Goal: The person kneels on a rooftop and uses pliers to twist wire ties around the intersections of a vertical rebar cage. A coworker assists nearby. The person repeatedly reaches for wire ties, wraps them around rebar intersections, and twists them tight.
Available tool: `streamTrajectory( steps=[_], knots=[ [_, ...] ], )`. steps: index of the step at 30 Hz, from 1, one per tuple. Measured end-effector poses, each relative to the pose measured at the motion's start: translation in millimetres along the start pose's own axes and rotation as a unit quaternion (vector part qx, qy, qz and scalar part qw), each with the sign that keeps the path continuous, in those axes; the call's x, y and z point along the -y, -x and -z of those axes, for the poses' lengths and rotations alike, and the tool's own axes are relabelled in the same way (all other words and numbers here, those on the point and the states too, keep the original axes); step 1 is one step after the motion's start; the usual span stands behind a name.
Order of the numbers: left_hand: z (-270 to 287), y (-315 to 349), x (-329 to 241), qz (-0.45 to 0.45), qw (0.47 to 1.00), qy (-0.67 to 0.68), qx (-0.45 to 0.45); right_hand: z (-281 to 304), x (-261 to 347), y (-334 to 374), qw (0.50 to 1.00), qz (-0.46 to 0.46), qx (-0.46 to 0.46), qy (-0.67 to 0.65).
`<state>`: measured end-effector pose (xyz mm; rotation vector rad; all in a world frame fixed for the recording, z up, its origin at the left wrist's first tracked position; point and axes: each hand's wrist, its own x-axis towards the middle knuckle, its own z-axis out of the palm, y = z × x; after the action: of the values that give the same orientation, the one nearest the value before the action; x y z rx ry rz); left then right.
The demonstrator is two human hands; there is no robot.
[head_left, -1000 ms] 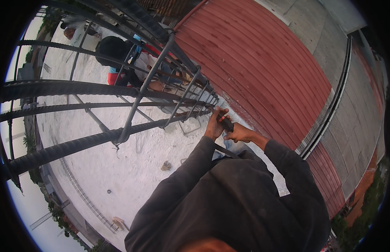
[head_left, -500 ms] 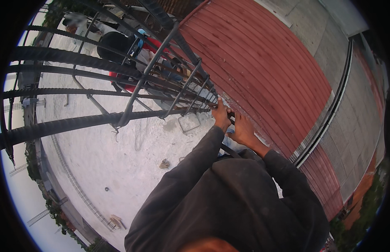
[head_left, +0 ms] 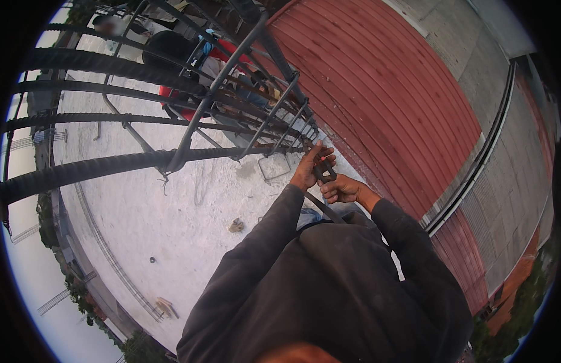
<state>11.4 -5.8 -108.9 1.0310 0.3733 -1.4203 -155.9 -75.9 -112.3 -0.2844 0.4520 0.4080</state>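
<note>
We're looking down past our dark sleeves, and both our hands are up in front of us, meeting over one small dark tool. Our left hand is on the upper side of it, fingers curled and closed around its top end, thumb pressed in. Our right hand sits just below and to the right, fingers wrapped shut on the lower end of the same tool. So the tool is pinched between the two hands, touching both, with a small red spot showing near its upper part. What kind of tool it is, we can't tell; it is too small and mostly covered by fingers.

Just beyond the left hand's fingertips, the rebar cage stretches away up and to the left: thick ribbed bars running lengthwise, thinner stirrups crossing them. The nearest end of the cage lies right beside our left hand. Whether the fingers touch a bar, we can't make out.

Beneath the hands and to their left lies the pale concrete slab, with a small scrap on it, well apart from us. To the right of the right hand runs a red corrugated roof. Far beyond the cage, another person in dark clothing crouches.
</note>
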Motion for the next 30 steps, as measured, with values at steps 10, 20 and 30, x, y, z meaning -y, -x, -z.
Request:
streamTrajectory(
  steps=[10,20,30],
  knots=[
    [-12.2,-41.0,26.2,-0.067,0.973,-0.11,-0.19,-39.7,-12.1,3.1,0.637,0.14,-0.438,0.619],
    [0.0,3.0,-10.4,-0.034,0.999,-0.017,-0.008,-26.3,-1.4,-2.1,0.989,0.042,-0.139,-0.008],
    [7.5,-29.9,33.9,-0.056,0.99,-0.078,-0.1,-22.7,-24.3,-4.1,0.728,0.072,-0.407,0.546]
  ],
)
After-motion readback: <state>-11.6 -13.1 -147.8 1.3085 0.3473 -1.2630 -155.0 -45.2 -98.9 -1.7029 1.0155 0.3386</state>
